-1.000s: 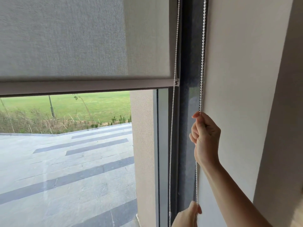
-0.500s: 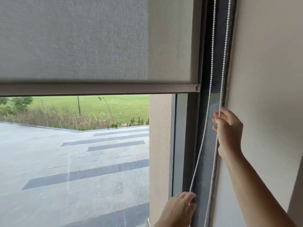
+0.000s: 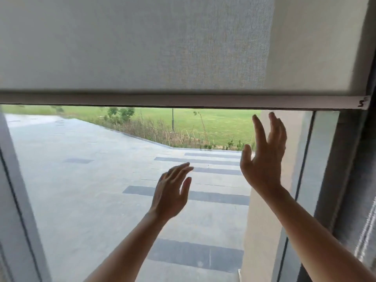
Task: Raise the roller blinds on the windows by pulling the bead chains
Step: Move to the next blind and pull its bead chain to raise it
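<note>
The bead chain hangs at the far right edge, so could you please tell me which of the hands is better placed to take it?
Probably the right hand: open, empty, nearer the bead chain than the left hand.

Grey roller blind (image 3: 132,43) hanging over upper half of window, its bottom bar (image 3: 183,101) running level across view. Both hands raised in front of glass, holding nothing. Left hand (image 3: 169,193) sitting lower, fingers (image 3: 181,169) spread and pointing up-right. Right hand (image 3: 262,159) sitting higher, fingers reaching up close under bottom bar, not touching it. Bead chain (image 3: 365,231) hanging blurred at far right edge, well apart from both hands. Paved terrace (image 3: 91,180) and grass (image 3: 219,123) showing outside.
</note>
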`<state>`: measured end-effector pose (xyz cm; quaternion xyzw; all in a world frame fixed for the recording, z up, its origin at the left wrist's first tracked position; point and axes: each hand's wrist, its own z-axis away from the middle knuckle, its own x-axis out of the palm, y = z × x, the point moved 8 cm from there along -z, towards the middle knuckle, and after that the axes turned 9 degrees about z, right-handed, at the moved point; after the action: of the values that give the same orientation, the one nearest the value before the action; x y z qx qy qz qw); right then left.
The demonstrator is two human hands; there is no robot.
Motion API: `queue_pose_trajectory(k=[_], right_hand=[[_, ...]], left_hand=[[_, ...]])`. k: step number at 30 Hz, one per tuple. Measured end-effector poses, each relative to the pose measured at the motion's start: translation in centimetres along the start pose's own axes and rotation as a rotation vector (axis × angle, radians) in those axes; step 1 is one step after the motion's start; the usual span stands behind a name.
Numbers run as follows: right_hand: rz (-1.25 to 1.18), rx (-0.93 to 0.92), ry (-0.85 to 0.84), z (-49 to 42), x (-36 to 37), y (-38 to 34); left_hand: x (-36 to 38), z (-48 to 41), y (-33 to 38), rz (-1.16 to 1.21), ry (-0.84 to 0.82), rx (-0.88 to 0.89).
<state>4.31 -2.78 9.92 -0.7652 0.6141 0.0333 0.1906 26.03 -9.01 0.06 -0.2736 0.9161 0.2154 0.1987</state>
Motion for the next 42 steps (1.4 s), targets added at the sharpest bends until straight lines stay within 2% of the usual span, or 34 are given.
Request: queue_pose_trajectory(k=[7, 16, 22, 29, 32, 34, 39, 42], right_hand=[[-0.177, -0.108, -0.287, 4.2, 12.4, -14.2], [-0.424, -0.28, -0.526, 10.3, 21.1, -34.7], [-0.582, -0.392, -0.574, 12.5, 26.1, -47.0], [-0.7, -0.453, -0.616, 14.0, 34.5, -59.9], [-0.734, -0.455, -0.612, 13.1, 39.3, -65.0], [-0.745, -0.457, -0.642, 12.0, 45.4, -71.0], [-0.758, -0.448, -0.638, 11.5, 48.9, -74.4], [-0.76, -0.469, -0.674, 11.9, 52.2, -78.9]], left_hand=[[-15.0, 5.5, -9.8, -0.302, 0.034, -0.152], [-31.8, 12.6, -18.6, -0.548, 0.097, -0.359], [-39.6, 15.1, -24.2, -0.658, 0.125, -0.448], [-47.5, 16.3, -34.0, -0.74, 0.161, -0.497], [-50.9, 15.6, -39.7, -0.769, 0.17, -0.518], [-54.8, 14.4, -47.0, -0.785, 0.185, -0.559], [-57.2, 14.3, -50.7, -0.788, 0.266, -0.536], [-60.4, 14.0, -55.9, -0.75, 0.332, -0.55]])
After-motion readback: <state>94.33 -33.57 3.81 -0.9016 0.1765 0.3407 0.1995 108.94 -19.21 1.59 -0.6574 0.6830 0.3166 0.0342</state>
